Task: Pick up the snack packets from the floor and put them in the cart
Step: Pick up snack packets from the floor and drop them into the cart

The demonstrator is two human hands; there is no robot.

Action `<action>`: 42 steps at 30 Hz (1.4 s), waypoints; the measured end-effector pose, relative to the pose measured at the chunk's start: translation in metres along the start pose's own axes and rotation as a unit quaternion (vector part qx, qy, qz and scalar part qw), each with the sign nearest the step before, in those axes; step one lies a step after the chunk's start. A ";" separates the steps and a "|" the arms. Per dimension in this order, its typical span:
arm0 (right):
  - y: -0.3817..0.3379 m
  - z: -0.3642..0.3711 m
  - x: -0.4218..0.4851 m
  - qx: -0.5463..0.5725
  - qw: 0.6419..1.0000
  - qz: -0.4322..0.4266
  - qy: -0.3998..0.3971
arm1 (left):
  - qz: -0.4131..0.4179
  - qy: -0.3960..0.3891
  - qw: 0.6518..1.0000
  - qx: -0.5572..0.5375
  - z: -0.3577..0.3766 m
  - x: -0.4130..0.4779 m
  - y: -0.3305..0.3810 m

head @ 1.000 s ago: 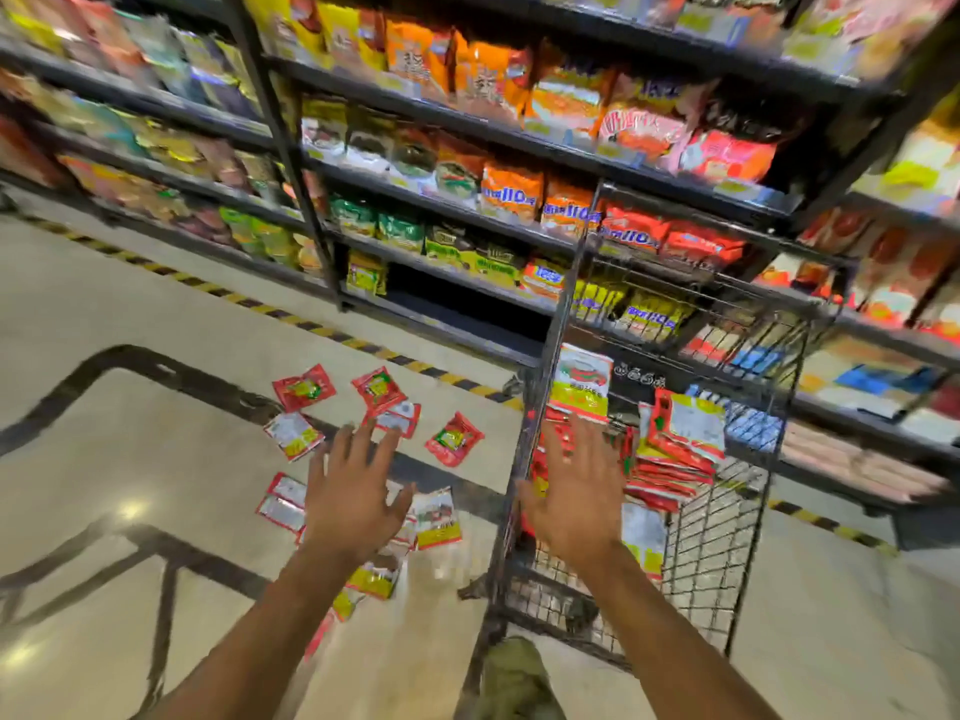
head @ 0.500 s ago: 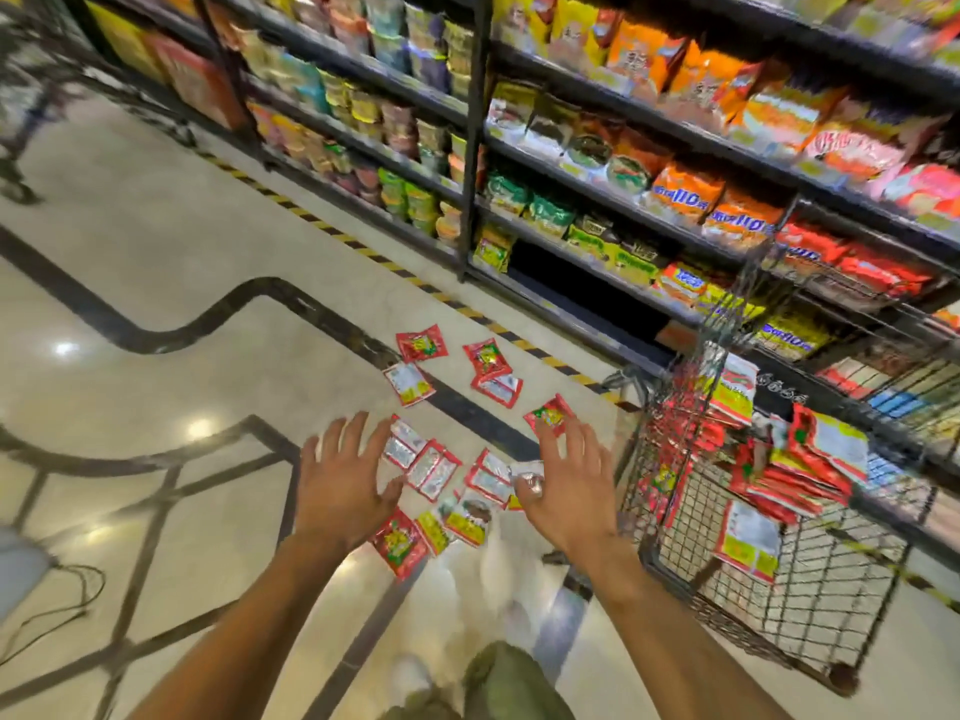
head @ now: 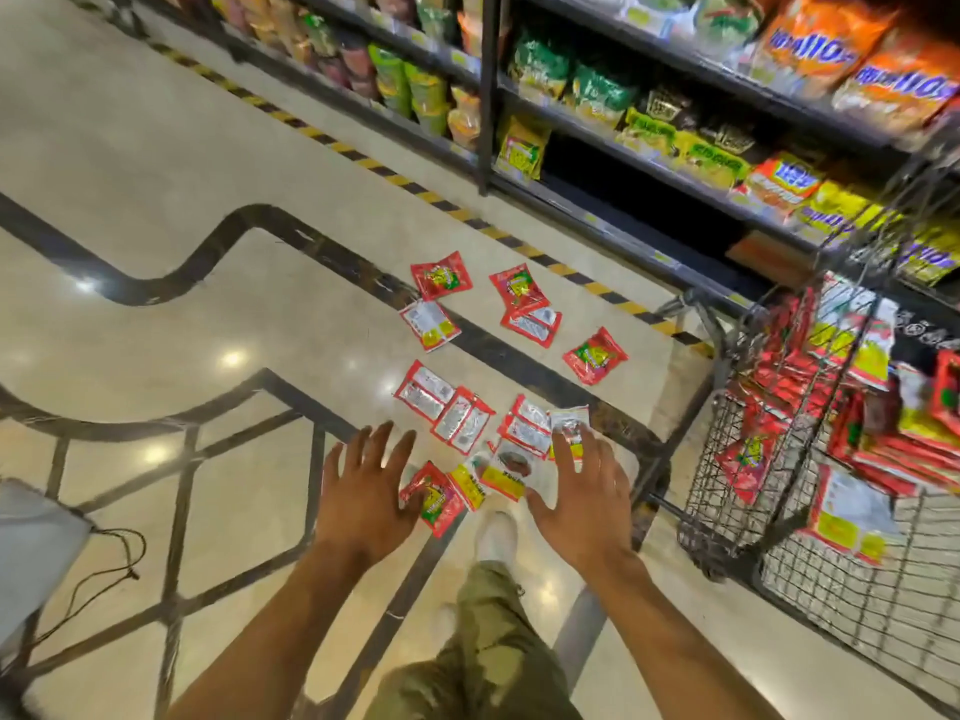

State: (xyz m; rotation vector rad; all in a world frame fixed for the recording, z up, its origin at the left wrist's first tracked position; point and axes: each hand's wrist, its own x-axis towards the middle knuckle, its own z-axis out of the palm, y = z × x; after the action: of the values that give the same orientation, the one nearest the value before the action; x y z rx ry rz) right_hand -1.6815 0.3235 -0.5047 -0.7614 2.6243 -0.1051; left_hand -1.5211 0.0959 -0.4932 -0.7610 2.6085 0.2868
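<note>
Several red and silver snack packets (head: pixel 444 405) lie scattered on the shiny floor ahead of me, some face up, some face down. My left hand (head: pixel 366 491) is open with spread fingers, just left of a red packet (head: pixel 432 498) near my foot. My right hand (head: pixel 582 491) is also open and empty, over the nearest cluster of packets (head: pixel 527 428). The wire cart (head: pixel 737 517) stands to the right with several packets (head: pixel 852 356) piled inside.
Shelves (head: pixel 597 122) full of snack bags run along the back right, edged by a yellow-black floor stripe (head: pixel 374 166). My white shoe (head: pixel 496 535) and green trouser leg are between my arms. A grey object with a cord (head: pixel 36 543) sits at the left.
The view has swung down and left from the cart to the floor. Both hands left the cart area and now hover low over the scattered packets.
</note>
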 end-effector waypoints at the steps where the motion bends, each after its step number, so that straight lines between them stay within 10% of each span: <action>1: 0.002 0.011 0.009 -0.001 1.000 0.004 -0.010 | 0.004 -0.008 1.000 0.004 0.010 0.012 -0.001; 29: 0.092 0.545 0.218 0.222 0.931 0.281 -0.073 | 0.164 -0.147 0.975 0.000 0.532 0.318 -0.001; 42: 0.131 0.662 0.275 0.469 0.720 0.511 -0.024 | 0.017 -0.104 0.985 -0.134 0.657 0.356 0.034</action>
State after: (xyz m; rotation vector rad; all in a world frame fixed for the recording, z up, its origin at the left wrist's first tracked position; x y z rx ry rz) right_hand -1.6932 0.3157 -1.2333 0.9949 2.0906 -0.9431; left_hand -1.6009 0.1568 -1.2340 -0.7296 2.4135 0.7007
